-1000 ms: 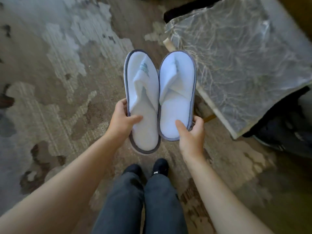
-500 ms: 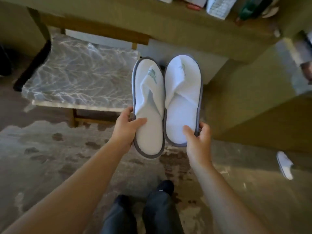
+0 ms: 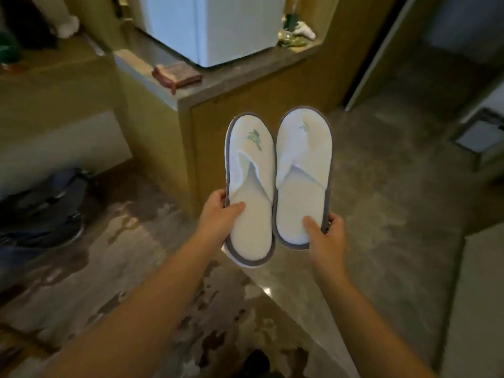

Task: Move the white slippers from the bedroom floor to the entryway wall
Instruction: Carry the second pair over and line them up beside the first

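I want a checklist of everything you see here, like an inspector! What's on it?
Surface: patchy carpet meeting smooth floor.
Job's things: two white slippers, side by side, soles down, carried in the air.
Clutter: dark bag on the floor; brown item on the counter.
Grippers: left hand grips one slipper's heel, right hand the other's.
Cables: nothing seen.
Surroundings: white box on the counter.

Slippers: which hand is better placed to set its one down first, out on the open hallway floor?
Right, probably. The right hand holds the right slipper on the hallway floor side; the left hand and left slipper face the cabinet.
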The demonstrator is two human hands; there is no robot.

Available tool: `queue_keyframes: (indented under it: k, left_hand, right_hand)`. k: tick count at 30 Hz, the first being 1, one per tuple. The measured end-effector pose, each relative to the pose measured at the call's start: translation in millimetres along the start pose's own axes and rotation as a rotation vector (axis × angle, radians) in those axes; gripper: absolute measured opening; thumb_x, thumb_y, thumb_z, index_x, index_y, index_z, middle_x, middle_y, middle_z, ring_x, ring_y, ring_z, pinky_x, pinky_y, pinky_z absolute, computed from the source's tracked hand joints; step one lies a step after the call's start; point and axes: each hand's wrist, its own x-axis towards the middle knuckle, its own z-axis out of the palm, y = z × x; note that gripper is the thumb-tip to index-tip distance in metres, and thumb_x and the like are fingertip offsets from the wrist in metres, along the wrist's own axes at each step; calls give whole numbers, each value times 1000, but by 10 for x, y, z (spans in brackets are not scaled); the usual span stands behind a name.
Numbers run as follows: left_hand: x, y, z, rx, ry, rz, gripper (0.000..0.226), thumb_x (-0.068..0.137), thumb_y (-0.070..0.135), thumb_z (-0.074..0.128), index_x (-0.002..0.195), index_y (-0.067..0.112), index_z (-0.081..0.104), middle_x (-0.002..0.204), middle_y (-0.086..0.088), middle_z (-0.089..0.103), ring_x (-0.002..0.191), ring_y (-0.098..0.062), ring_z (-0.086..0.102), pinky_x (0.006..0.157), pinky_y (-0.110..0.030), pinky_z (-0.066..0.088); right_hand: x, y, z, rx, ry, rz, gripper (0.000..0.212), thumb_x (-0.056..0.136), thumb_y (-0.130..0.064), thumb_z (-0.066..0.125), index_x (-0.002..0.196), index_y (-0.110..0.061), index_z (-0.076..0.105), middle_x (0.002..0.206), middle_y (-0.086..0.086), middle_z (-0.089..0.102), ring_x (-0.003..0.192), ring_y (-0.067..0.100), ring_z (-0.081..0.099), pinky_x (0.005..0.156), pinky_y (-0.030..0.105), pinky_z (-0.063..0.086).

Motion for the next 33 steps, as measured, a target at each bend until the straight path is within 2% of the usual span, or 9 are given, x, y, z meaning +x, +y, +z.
queue_keyframes:
  k: [2, 5, 8, 11, 13, 17, 23, 28, 33]
  left_hand:
    - [180, 91, 612, 14, -90, 6, 24, 83, 10, 56, 105, 15, 47, 102, -5, 55, 89, -21, 55, 63, -27, 46]
    - [434, 231, 1411, 47, -199, -12, 22, 83, 10, 55, 103, 16, 48, 103, -7, 56, 90, -23, 56, 67, -30, 48]
    - [727, 362, 2052, 86, -303, -5, 21, 83, 8, 55, 103, 13, 49, 103, -7, 57, 88, -21, 56, 66, -29, 48]
    - [1161, 465, 2613, 100, -356, -5, 22, 83, 7, 55, 104, 12, 52, 98, -6, 58, 81, -18, 57, 64, -27, 47]
    - [1540, 547, 2980, 107, -385, -12, 18, 83, 7, 54, 100, 14, 52, 99, -8, 58, 86, -22, 57, 73, -34, 48]
    - [2398, 783, 3705, 151, -449, -18, 20, 83, 7, 54, 102, 10, 52, 103, -10, 59, 90, -25, 57, 75, -37, 48]
    - [3416, 1206, 4800, 241, -521, -22, 30, 83, 11, 55, 111, 4, 50, 116, -15, 58, 99, -28, 56, 83, -41, 47]
    - [4028, 1301, 5747, 283, -583, 6, 16, 80, 17, 59, 94, 20, 53, 115, -13, 61, 100, -29, 58, 88, -47, 50]
    - [4645, 1341, 6858, 220, -541, -11, 36, 80, 12, 59, 114, 11, 49, 121, -14, 59, 106, -31, 57, 93, -51, 47]
  right_hand:
    - [392, -8, -432, 11, 91, -8, 27, 83, -10, 56, 106, -10, 41, 95, 1, 52, 79, 11, 53, 53, 10, 47]
    - [940, -25, -976, 39, 212, 17, 26, 83, -12, 57, 100, -17, 39, 88, -6, 51, 78, 5, 52, 58, 17, 43]
    - [1445, -28, -1350, 76, 344, 23, 25, 82, -9, 57, 99, -15, 39, 84, -7, 51, 75, 2, 50, 53, 11, 46]
    - [2005, 9, -1592, 59, 438, 27, 27, 82, -9, 57, 101, -15, 40, 84, -8, 50, 74, 0, 49, 51, 10, 44]
    - [2459, 7, -1682, 55, 486, 35, 29, 82, -9, 57, 105, -12, 42, 83, -10, 49, 74, 0, 49, 51, 10, 43]
    - [3446, -95, -1740, 122, 568, 64, 27, 82, -9, 56, 104, -14, 40, 92, -1, 49, 76, 2, 49, 60, 17, 41]
    - [4661, -395, -2001, 97, 639, 56, 26, 82, -10, 57, 99, -16, 39, 88, -6, 49, 78, 1, 49, 64, 20, 43]
    - [5675, -414, -2439, 123, 678, 56, 27, 82, -11, 57, 101, -17, 39, 87, -11, 48, 80, 2, 50, 66, 22, 44]
    - [6925, -404, -3047, 148, 606, 70, 28, 82, -11, 57, 102, -18, 39, 87, -12, 49, 80, 2, 50, 62, 18, 43]
